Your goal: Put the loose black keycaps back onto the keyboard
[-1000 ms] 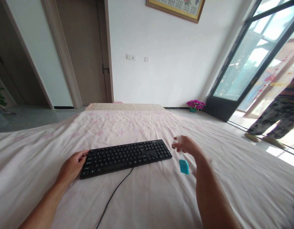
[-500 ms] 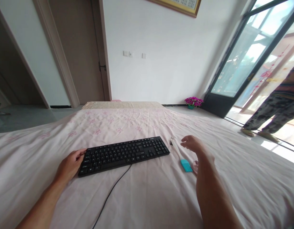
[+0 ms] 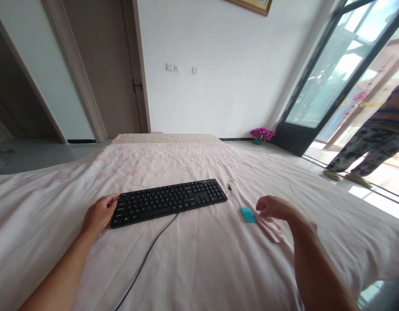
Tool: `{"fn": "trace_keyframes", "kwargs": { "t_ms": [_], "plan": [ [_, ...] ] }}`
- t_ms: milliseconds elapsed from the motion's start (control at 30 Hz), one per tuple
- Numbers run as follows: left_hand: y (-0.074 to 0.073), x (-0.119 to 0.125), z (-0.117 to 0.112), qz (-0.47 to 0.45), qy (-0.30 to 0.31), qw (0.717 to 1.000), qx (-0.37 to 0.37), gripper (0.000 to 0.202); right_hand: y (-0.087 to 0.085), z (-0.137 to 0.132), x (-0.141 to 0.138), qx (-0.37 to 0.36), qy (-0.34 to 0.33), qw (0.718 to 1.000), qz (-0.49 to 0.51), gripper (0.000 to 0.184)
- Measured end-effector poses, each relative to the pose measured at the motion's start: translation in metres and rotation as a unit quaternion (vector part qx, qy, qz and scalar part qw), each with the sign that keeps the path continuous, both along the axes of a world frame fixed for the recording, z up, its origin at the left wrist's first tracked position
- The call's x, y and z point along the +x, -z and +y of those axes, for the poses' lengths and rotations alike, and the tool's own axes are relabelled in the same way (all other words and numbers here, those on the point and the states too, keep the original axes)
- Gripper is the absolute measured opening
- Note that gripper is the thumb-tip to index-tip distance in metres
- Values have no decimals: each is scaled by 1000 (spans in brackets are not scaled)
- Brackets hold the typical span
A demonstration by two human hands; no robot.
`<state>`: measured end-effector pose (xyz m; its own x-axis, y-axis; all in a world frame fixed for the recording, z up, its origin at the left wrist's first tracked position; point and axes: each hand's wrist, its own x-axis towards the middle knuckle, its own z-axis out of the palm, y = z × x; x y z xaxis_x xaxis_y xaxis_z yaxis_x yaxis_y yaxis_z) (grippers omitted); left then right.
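A black keyboard (image 3: 170, 201) lies slightly slanted on the bedspread-like cloth, its cable running toward me. My left hand (image 3: 100, 211) is closed around the keyboard's left end, thumb and fingers at its edge. To the right of the keyboard lies a brush (image 3: 248, 214) with a white handle and a turquoise head. Just beyond it is a folded pink cloth (image 3: 272, 229). My right hand (image 3: 277, 208) is over the upper end of that cloth, fingers curled in and fingertips on it. The hand partly hides the cloth. A small dark piece (image 3: 230, 186) lies by the brush handle's tip.
A pale pink flowered sheet (image 3: 193, 268) covers the surface under everything. Past its far edge are a wall, a brown door (image 3: 98, 65) and a pot of magenta flowers (image 3: 262, 134). At the right, a person (image 3: 371, 142) stands by the glass door (image 3: 322, 90).
My right hand has moved right and back toward me, from beside the brush handle to the pink cloth, which now shows more. My left hand stays on the keyboard. The view has shifted slightly.
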<state>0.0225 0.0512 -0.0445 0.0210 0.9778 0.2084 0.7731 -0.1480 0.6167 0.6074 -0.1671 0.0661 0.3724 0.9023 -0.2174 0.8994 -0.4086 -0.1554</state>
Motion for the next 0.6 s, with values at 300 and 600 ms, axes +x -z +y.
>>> {"fn": "trace_keyframes", "kwargs": {
  "t_ms": [300,600],
  "plan": [
    [-11,7,-7,-8,-11,1000,14,39,4,-7,0,-25,-11,999,17,22],
    [-8,6,-5,-23,-11,1000,9,39,-35,39,-21,24,-29,968,247,35]
  ]
}}
